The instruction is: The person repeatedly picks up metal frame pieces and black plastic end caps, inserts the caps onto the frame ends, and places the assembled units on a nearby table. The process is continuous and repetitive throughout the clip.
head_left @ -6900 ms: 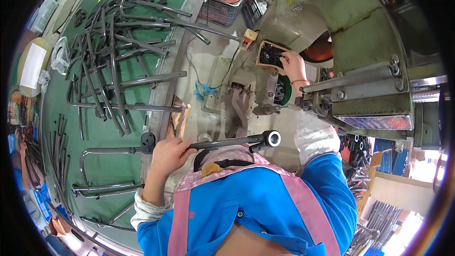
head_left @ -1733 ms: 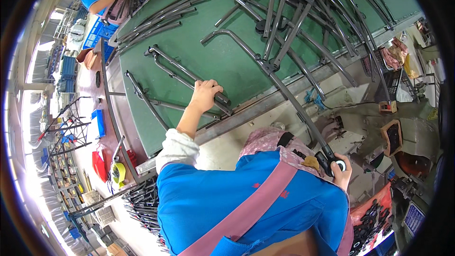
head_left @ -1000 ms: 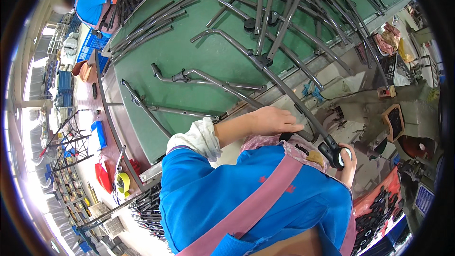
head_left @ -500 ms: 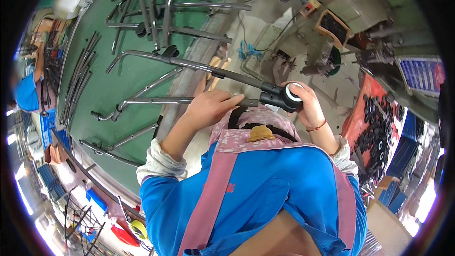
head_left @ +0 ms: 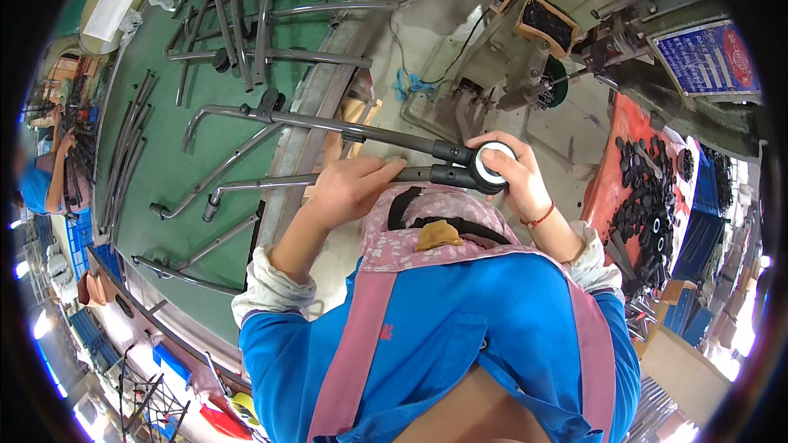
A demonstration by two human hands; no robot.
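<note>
A person in a blue top and pink apron is standing at the edge of a green worktable (head_left: 205, 221), seen from above through a wide, curving lens. Their left hand (head_left: 353, 189) is wrapping around a grey metal tube (head_left: 271, 181), with the fingers curled over its top; the undersides of the fingers are hidden, so how tightly they are closing is hard to judge. A second, longer bent tube (head_left: 328, 122) is lying just beyond it, running almost parallel. Both tubes are ending in black sleeves (head_left: 453, 172) close to the person's chest.

The right hand (head_left: 513, 176) is cupping a round black-and-white cap (head_left: 491, 166) at the tube ends, with the thumb and fingers bending around its rim. Which of the two tubes the cap is sitting on cannot be made out, because the hand is covering the joint.

Farther back on the table, a loose heap of similar tubes (head_left: 246, 8) is lying crossed over one another. To the right, a tray of small black parts (head_left: 648, 197) is sitting near a grey machine (head_left: 533, 57), partly cut off by the dark rim. At the far left edge another person's arm (head_left: 56, 172) is showing, blurred and small.
</note>
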